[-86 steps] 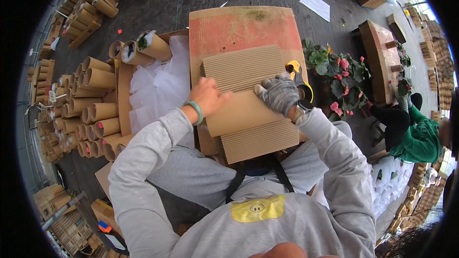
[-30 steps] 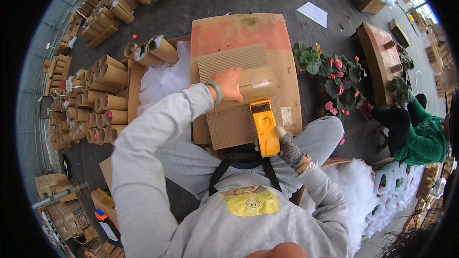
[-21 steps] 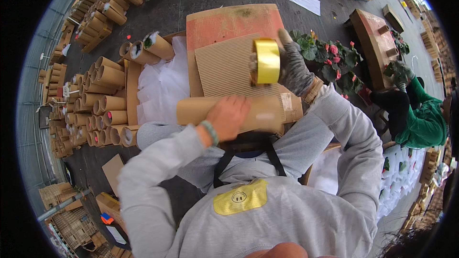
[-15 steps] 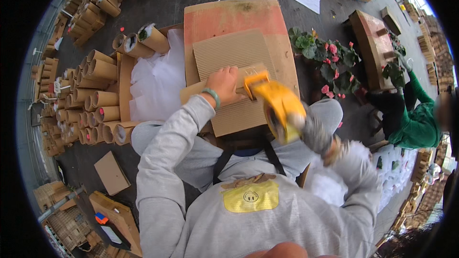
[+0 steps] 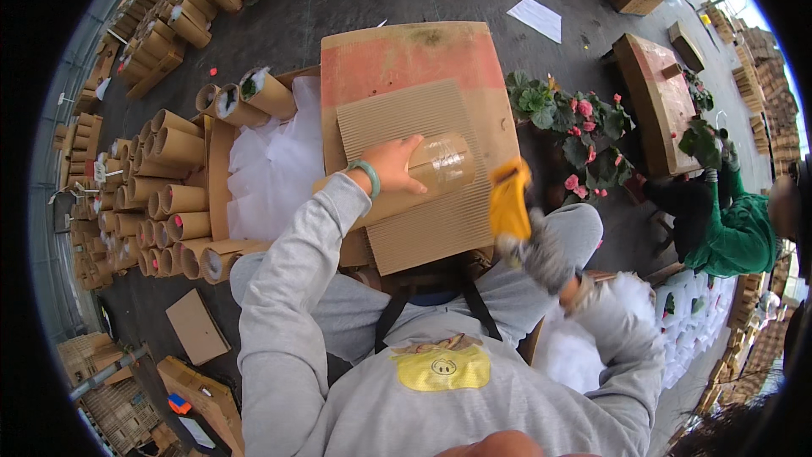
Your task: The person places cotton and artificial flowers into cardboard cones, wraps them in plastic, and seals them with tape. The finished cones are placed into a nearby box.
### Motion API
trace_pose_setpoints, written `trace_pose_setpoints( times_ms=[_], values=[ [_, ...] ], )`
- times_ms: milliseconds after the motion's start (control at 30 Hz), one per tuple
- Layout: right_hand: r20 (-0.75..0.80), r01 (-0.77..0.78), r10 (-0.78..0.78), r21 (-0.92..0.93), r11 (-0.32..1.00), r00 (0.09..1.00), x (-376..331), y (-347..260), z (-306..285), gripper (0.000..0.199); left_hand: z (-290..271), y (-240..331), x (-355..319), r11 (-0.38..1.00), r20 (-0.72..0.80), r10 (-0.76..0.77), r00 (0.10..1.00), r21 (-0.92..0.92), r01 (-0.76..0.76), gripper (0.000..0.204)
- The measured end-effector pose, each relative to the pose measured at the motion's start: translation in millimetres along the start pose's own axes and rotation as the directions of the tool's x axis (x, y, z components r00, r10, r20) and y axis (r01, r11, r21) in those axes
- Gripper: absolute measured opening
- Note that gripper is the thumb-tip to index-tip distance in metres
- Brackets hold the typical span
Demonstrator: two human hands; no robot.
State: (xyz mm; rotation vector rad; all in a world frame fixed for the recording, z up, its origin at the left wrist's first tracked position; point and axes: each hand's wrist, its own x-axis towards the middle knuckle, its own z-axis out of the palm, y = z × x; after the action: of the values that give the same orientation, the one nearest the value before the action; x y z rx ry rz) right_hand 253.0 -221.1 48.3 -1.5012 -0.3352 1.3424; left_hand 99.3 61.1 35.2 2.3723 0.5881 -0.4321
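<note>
holding firmly in the right grip [image 5: 545,258], with fingers closed around, the yellow tape dispenser [image 5: 510,199]; since half a second ago, drawn off the tube, to its lower right. still pressing with the left grip [image 5: 393,166], thumb and fingers spread, on the rolled cardboard tube [image 5: 433,173], with shiny tape [image 5: 459,156] at right end; beneath, as before, corrugated sheets [image 5: 431,235] on the cardboard box [image 5: 397,55].

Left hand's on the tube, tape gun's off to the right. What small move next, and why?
I'd probably smooth the clear tape down with the left hand: the strip shows near the right end of the cardboard tube, just beyond that hand's fingers, while the right hand holds the yellow tape dispenser clear of the tube.
</note>
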Motion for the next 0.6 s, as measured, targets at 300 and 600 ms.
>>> trace_pose_setpoints(
  times_ms=[300,600],
  values=[
    [0.180,0.143,-0.198,-0.972,-0.188,0.963,153,-3,-33,0.047,25,-3,-58,-0.384,0.224,-0.040,0.974,-0.903,0.192,0.052],
    [0.618,0.765,-0.460,-0.582,0.278,0.637,57,-20,112,0.073,48,-29,-94,-0.425,-0.154,-0.455,0.877,-0.828,-0.365,0.059]
  ],
)
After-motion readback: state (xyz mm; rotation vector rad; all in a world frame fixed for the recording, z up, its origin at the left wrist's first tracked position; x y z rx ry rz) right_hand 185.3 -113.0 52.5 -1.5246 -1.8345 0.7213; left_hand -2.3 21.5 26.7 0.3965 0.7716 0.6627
